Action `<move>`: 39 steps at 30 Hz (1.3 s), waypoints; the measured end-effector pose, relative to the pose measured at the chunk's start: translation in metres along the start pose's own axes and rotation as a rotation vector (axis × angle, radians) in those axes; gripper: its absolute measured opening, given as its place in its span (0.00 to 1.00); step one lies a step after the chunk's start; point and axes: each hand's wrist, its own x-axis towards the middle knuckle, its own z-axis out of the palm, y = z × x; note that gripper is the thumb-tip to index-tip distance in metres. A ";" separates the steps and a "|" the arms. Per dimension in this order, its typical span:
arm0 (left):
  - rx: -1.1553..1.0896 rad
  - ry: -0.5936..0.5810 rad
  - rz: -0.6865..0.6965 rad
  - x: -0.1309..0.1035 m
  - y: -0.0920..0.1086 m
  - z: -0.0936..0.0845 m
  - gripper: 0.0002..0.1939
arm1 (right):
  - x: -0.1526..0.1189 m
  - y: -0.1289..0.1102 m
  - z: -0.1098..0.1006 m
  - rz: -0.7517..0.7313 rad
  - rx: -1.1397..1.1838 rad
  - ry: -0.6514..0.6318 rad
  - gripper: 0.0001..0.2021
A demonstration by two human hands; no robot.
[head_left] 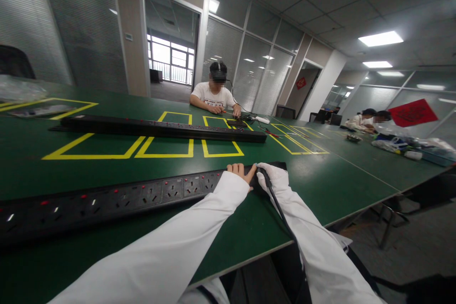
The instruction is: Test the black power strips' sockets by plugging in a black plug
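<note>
At the far left, well beyond the hands, clear plastic (21, 89) lay on the green table (342, 185). Nearer, the long black power strip (146, 194) ran in from the left, slanting up to its right end beneath the hands; a tapering band of green separated it from the table's near edge. Past it and apart, a second black strip (171, 129) lay across yellow tape outlines (164, 155), with a green lane between the two. The left hand (241, 172) rested over the near strip's right end, fingers bent on top; whether it gripped, I could not tell. Beyond the hands, across the table, a person (213, 97) worked with small items. Just beside the left, the right hand (273, 176) was closed around a black cord (280, 209), which ran toward the wearer past the near edge, by the right forearm. Rightward of that hand, green surface stretched to the slanting edge; a heap of bags (413, 145) sat far off.
</note>
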 end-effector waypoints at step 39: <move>-0.036 -0.013 0.008 -0.002 -0.001 -0.004 0.41 | 0.000 0.000 -0.001 0.012 -0.031 -0.035 0.16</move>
